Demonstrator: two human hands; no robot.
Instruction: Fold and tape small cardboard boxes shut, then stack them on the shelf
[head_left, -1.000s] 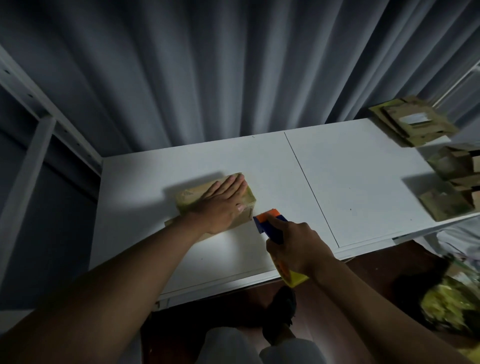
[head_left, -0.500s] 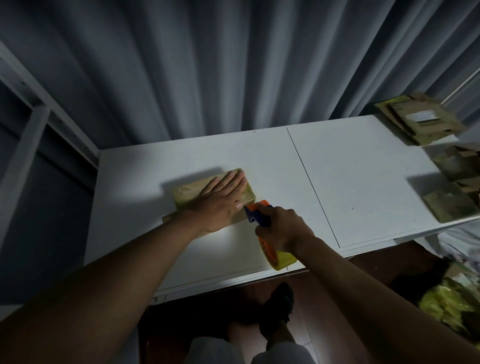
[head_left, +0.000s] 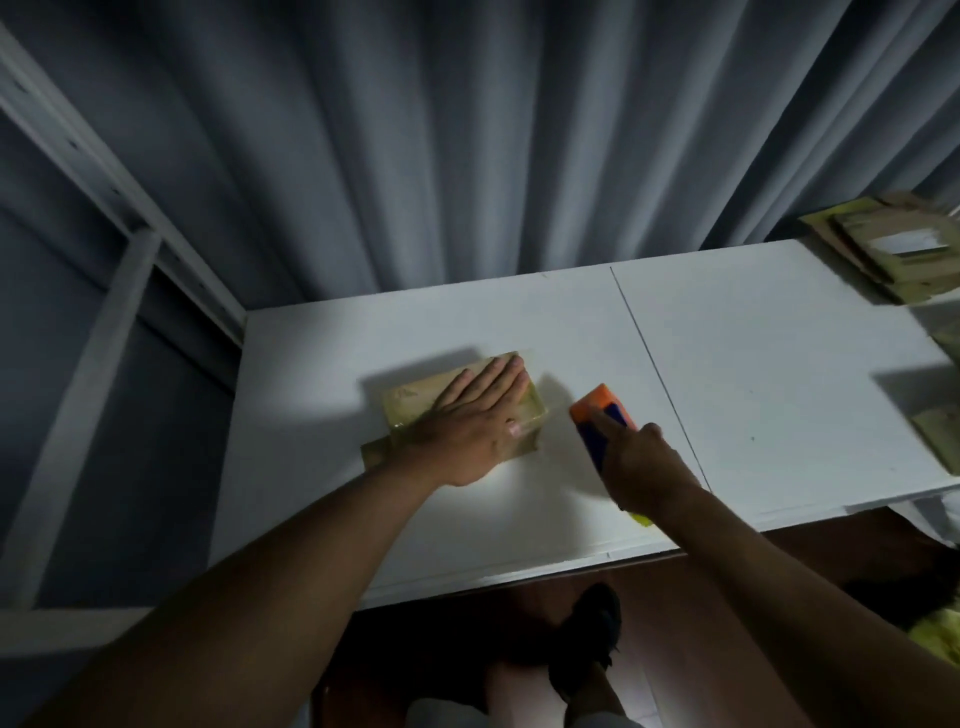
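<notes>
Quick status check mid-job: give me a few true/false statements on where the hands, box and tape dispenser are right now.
1. The left hand lies flat on the cardboard box. True.
2. The right hand is empty. False: it grips the tape dispenser.
3. The tape dispenser touches the box. False: a gap of white table shows between them.
4. More cardboard pieces lie at the table's far right. True.

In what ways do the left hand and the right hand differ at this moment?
The left hand lies flat with straight fingers on the cardboard box; the right hand curls around the tape dispenser. The left hand presses its object against the white table; the right hand holds its tool beside the box, apart from it. Both are bare and over the table.
</notes>
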